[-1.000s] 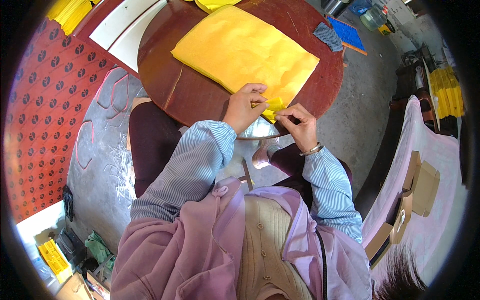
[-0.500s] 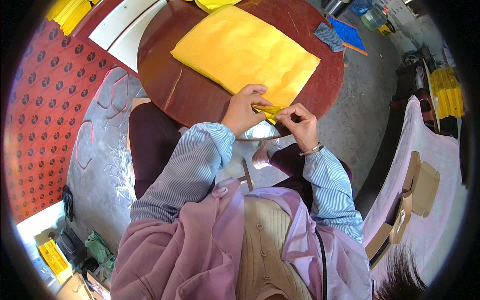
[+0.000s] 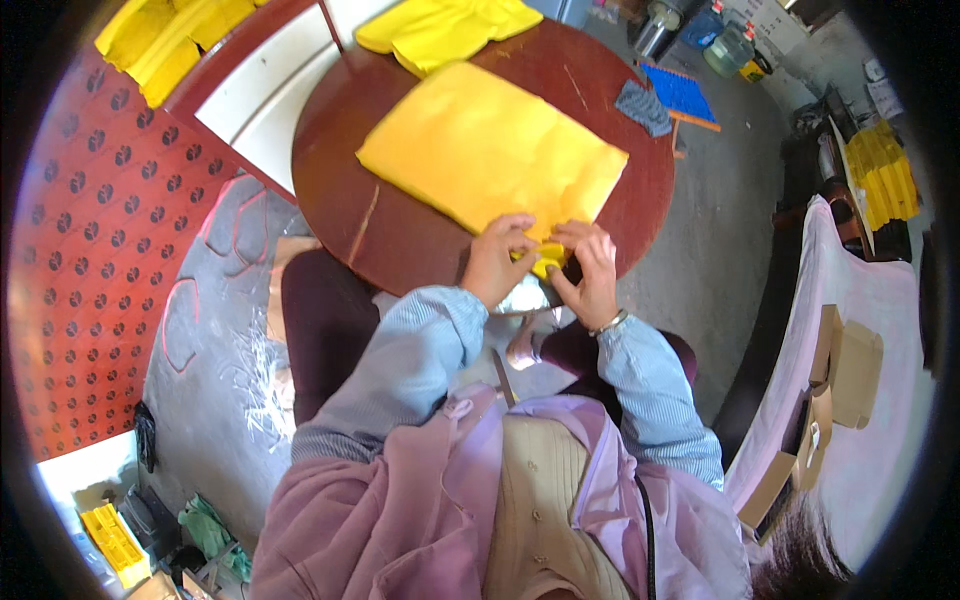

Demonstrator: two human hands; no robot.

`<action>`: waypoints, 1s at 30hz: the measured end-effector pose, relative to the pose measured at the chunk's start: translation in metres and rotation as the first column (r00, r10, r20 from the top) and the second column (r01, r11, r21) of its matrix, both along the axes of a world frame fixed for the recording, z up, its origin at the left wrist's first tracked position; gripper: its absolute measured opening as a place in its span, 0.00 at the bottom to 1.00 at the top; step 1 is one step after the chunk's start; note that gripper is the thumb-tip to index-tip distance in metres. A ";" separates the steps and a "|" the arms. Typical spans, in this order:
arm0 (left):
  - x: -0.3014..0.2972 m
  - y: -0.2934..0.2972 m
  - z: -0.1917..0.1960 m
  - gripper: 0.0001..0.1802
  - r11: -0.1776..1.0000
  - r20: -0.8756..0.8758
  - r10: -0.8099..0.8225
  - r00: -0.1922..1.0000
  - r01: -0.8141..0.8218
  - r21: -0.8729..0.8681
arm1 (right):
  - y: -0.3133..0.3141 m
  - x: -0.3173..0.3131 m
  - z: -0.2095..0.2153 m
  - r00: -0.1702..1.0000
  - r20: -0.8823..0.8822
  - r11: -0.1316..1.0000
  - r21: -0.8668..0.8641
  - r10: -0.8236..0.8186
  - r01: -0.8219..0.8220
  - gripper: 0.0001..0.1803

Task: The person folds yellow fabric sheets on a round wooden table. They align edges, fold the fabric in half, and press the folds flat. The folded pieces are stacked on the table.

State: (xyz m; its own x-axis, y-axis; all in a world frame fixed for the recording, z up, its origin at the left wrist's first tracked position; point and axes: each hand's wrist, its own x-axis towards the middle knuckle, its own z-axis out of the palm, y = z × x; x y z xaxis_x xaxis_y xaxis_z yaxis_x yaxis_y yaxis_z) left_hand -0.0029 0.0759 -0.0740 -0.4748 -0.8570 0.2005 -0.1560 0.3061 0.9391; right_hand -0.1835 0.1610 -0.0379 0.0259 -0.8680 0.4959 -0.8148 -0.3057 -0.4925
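Note:
A thick stack of yellow paper-like sheets [image 3: 490, 145] lies on the round reddish-brown table [image 3: 335, 200]. At its near corner, a small folded piece of yellow sheet [image 3: 547, 260] sits between my hands, close to the table's front edge. My left hand [image 3: 497, 258] grips the left side of this fold, fingers bent over it and thumb at its edge. From the right, my right hand [image 3: 588, 270] pinches the fold, its fingers on top and the thumb below. Whether the fold is joined to the stack is hidden by my fingers.
More yellow sheets [image 3: 440, 35] lie at the table's far edge. A grey cloth [image 3: 643, 108] rests at the right rim beside a blue board [image 3: 682, 95]. A white-and-red cabinet [image 3: 265, 90] stands left, and a cloth-covered surface [image 3: 830, 270] with open cardboard boxes [image 3: 855, 375] is at right.
The view has shifted, showing more of the far yellow sheets. My right fingers have spread from a tight pinch and moved over the fold, which now looks flatter and more compact.

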 end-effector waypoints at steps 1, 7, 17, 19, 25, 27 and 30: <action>-0.001 0.001 0.001 0.08 1.000 -0.014 0.008 1.000 -0.008 0.028 | -0.003 0.002 0.000 1.000 -0.021 1.000 0.013 -0.017 0.017 0.22; 0.010 -0.007 0.020 0.10 0.989 0.092 -0.144 0.985 0.142 0.026 | -0.007 0.001 0.001 0.997 -0.075 0.999 0.032 -0.018 0.020 0.21; 0.094 -0.239 0.033 0.47 0.917 0.530 0.379 0.759 -0.230 -0.327 | -0.017 -0.002 0.005 0.992 -0.126 0.997 0.079 0.021 -0.011 0.31; 0.097 -0.248 0.028 0.51 0.959 0.525 0.279 0.804 -0.209 -0.189 | -0.018 -0.007 0.004 0.985 -0.167 0.994 0.110 0.042 -0.024 0.31; 0.099 -0.182 0.044 0.51 0.988 0.503 0.154 0.850 -0.138 -0.069 | -0.006 -0.057 0.017 0.981 -0.153 0.982 0.164 0.119 -0.093 0.27; 0.100 -0.154 0.057 0.48 0.929 0.498 0.240 0.833 -0.049 -0.366 | 0.000 -0.077 0.021 0.981 -0.127 0.976 0.181 0.149 -0.125 0.27; 0.079 -0.134 0.071 0.37 0.785 0.412 0.031 0.911 0.233 -0.574 | 0.007 -0.090 0.021 0.978 -0.125 0.966 0.218 0.169 -0.140 0.23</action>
